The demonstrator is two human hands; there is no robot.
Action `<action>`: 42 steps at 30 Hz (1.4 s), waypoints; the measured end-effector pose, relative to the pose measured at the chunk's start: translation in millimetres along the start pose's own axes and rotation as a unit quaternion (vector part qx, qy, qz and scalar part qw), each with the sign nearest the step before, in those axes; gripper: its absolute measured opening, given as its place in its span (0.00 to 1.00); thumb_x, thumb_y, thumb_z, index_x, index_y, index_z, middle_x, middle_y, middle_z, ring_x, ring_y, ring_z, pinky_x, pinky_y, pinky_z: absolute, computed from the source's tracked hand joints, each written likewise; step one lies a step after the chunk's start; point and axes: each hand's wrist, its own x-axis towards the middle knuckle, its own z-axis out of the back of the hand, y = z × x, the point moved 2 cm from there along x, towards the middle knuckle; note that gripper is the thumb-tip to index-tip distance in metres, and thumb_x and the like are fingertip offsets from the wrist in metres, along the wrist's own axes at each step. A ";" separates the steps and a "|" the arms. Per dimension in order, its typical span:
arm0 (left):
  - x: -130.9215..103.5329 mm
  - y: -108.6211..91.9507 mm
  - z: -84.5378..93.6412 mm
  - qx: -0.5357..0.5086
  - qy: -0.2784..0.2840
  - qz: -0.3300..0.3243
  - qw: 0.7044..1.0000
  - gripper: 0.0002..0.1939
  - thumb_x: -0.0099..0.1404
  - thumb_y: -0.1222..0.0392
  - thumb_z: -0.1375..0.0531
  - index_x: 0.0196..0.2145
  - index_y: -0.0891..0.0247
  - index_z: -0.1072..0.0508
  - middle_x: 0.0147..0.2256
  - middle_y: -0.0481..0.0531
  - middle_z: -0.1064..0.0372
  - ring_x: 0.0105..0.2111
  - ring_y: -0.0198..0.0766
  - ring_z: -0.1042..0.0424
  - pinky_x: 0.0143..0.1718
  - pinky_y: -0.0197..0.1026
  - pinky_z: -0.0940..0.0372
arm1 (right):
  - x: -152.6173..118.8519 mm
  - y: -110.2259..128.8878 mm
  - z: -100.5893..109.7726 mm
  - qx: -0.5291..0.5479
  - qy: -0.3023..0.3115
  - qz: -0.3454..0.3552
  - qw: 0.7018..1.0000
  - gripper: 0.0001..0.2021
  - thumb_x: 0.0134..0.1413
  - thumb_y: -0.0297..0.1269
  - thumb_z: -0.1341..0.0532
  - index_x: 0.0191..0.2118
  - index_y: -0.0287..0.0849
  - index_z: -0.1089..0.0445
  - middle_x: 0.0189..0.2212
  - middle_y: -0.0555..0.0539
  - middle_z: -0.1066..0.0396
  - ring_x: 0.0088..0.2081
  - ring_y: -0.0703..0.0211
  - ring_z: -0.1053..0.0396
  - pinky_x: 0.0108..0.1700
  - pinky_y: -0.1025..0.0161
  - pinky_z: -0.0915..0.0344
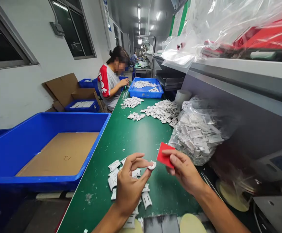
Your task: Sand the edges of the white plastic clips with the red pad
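Note:
Between the thumb and fingertips of my left hand (133, 184) is a small white plastic part (152, 165). A flat red square piece (164, 155) is pinched in my right hand (183, 170), its free corner pointing toward the white part without touching it. Under and beside my left hand, loose white plastic pieces (146, 200) lie scattered on the green tabletop (94, 181); some are hidden by the hand. A clear bag of white pieces (196, 136) stands beyond my right hand.
A large blue bin (82, 171) with cardboard inside stands left of the table. Further up lie a heap of white parts (164, 110) and a blue tray (146, 94). A seated person (110, 81) works at the far left edge. A shelf (240, 69) overhangs the right side.

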 end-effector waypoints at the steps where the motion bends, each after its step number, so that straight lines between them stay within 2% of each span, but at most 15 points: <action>1: 0.3 1.0 -0.4 0.001 -0.004 0.009 1.000 0.20 0.59 0.61 0.32 0.47 0.54 0.31 0.33 0.48 0.20 0.38 0.42 0.22 0.44 0.41 0.32 | -2.2 -3.8 -0.5 0.003 0.019 -0.020 1.000 0.23 0.48 0.52 0.31 0.42 0.38 0.21 0.20 0.51 0.32 0.19 0.68 0.41 0.20 0.69 0.46; 5: 3.2 9.0 -0.6 0.034 -0.042 0.005 0.999 0.14 0.56 0.60 0.30 0.41 0.55 0.25 0.34 0.49 0.22 0.36 0.40 0.24 0.43 0.39 0.33 | 1.4 -15.2 -1.9 0.022 -0.004 -0.041 0.999 0.18 0.54 0.49 0.33 0.42 0.39 0.21 0.19 0.53 0.34 0.20 0.70 0.43 0.20 0.72 0.52; 7: 4.3 13.7 -0.1 0.052 -0.043 0.001 0.998 0.15 0.57 0.60 0.31 0.42 0.55 0.25 0.36 0.49 0.24 0.37 0.40 0.25 0.42 0.39 0.33 | 5.1 -17.0 -3.2 0.037 -0.002 -0.041 0.998 0.19 0.56 0.49 0.35 0.45 0.39 0.21 0.20 0.52 0.32 0.19 0.71 0.44 0.20 0.72 0.53; 13: 1.7 21.7 -2.9 0.025 0.056 0.027 0.998 0.17 0.63 0.60 0.36 0.50 0.54 0.30 0.44 0.52 0.27 0.44 0.41 0.25 0.48 0.41 0.32 | -3.3 -13.3 -9.1 0.161 0.072 -0.061 0.982 0.26 0.55 0.47 0.34 0.58 0.43 0.30 0.29 0.45 0.22 0.15 0.73 0.42 0.20 0.72 0.52; 17: 0.4 21.1 -3.8 0.002 0.036 0.042 0.998 0.12 0.60 0.61 0.34 0.43 0.57 0.27 0.39 0.52 0.25 0.39 0.40 0.24 0.43 0.38 0.30 | -8.2 -13.4 -12.6 0.137 0.151 -0.094 0.974 0.24 0.53 0.47 0.34 0.54 0.40 0.26 0.24 0.47 0.25 0.16 0.73 0.45 0.20 0.72 0.53; 18: 0.7 20.7 -4.0 -0.005 0.025 0.045 0.999 0.11 0.59 0.61 0.33 0.40 0.58 0.27 0.38 0.51 0.25 0.38 0.40 0.24 0.42 0.38 0.30 | -7.2 -13.7 -11.7 0.120 0.132 -0.088 0.980 0.23 0.53 0.46 0.33 0.52 0.39 0.24 0.23 0.48 0.25 0.17 0.73 0.46 0.20 0.72 0.53; 21: 1.6 20.0 -5.3 -0.035 0.011 0.056 0.998 0.14 0.59 0.60 0.32 0.41 0.58 0.30 0.36 0.52 0.23 0.40 0.41 0.23 0.44 0.39 0.30 | -2.6 -14.3 -5.5 0.105 -0.007 -0.041 0.994 0.22 0.54 0.46 0.34 0.53 0.41 0.25 0.24 0.51 0.27 0.18 0.74 0.49 0.20 0.72 0.56; 24: -0.3 19.4 -5.7 -0.039 -0.004 0.041 0.998 0.20 0.59 0.62 0.32 0.46 0.57 0.34 0.34 0.50 0.22 0.41 0.42 0.22 0.47 0.41 0.30 | -1.2 -15.7 -7.9 0.093 0.052 -0.029 0.994 0.24 0.54 0.48 0.34 0.54 0.42 0.25 0.25 0.49 0.26 0.20 0.69 0.41 0.22 0.71 0.50; 26: -3.6 19.1 -5.3 -0.011 -0.020 0.011 1.000 0.22 0.59 0.63 0.32 0.47 0.56 0.35 0.33 0.48 0.21 0.42 0.41 0.21 0.49 0.42 0.30 | -1.8 -16.1 -7.9 0.050 0.059 -0.007 0.997 0.23 0.52 0.49 0.33 0.51 0.39 0.23 0.24 0.48 0.26 0.26 0.63 0.34 0.25 0.69 0.44; 29: -8.8 20.0 -5.2 0.008 -0.034 -0.017 0.999 0.21 0.60 0.63 0.33 0.48 0.56 0.35 0.33 0.48 0.21 0.42 0.40 0.21 0.50 0.42 0.31 | -3.8 -16.7 -3.0 0.016 -0.029 0.009 0.999 0.24 0.55 0.50 0.36 0.52 0.40 0.24 0.23 0.50 0.27 0.24 0.65 0.37 0.26 0.68 0.44; 32: -8.3 21.0 -5.1 -0.044 -0.055 0.001 0.998 0.21 0.59 0.63 0.32 0.47 0.57 0.34 0.34 0.49 0.21 0.43 0.40 0.21 0.45 0.38 0.29 | -4.2 -18.1 -4.0 0.009 0.039 -0.012 0.999 0.27 0.48 0.52 0.32 0.51 0.39 0.23 0.23 0.49 0.27 0.21 0.66 0.40 0.25 0.67 0.44; 34: -2.8 20.7 -5.0 -0.108 -0.056 0.039 0.992 0.24 0.56 0.64 0.29 0.46 0.57 0.35 0.33 0.47 0.22 0.40 0.38 0.21 0.42 0.36 0.29 | -0.3 -18.7 -2.1 0.003 0.045 -0.019 0.999 0.26 0.47 0.52 0.31 0.49 0.38 0.22 0.23 0.49 0.28 0.22 0.65 0.39 0.26 0.66 0.44; 37: 9.0 20.4 -6.1 -0.249 -0.016 0.160 0.955 0.26 0.56 0.65 0.29 0.49 0.58 0.35 0.33 0.46 0.24 0.35 0.33 0.23 0.38 0.33 0.29 | 8.5 -17.8 4.7 0.000 -0.033 -0.011 0.999 0.24 0.55 0.51 0.36 0.52 0.40 0.25 0.23 0.51 0.30 0.23 0.66 0.40 0.25 0.68 0.46; 39: 14.1 20.9 -7.0 -0.341 0.002 0.246 0.907 0.23 0.59 0.66 0.31 0.49 0.60 0.33 0.36 0.48 0.25 0.35 0.32 0.24 0.38 0.34 0.29 | 9.0 -16.8 4.4 0.001 -0.035 -0.014 0.999 0.23 0.57 0.50 0.37 0.53 0.42 0.26 0.25 0.50 0.29 0.23 0.66 0.39 0.24 0.69 0.47; 42: 14.5 23.2 -8.9 -0.441 0.003 0.321 0.838 0.12 0.61 0.68 0.34 0.42 0.64 0.29 0.35 0.50 0.26 0.33 0.32 0.25 0.32 0.33 0.29 | -4.3 -14.6 -2.7 -0.011 -0.019 -0.006 1.000 0.18 0.59 0.47 0.37 0.51 0.47 0.24 0.32 0.48 0.25 0.26 0.65 0.34 0.27 0.68 0.42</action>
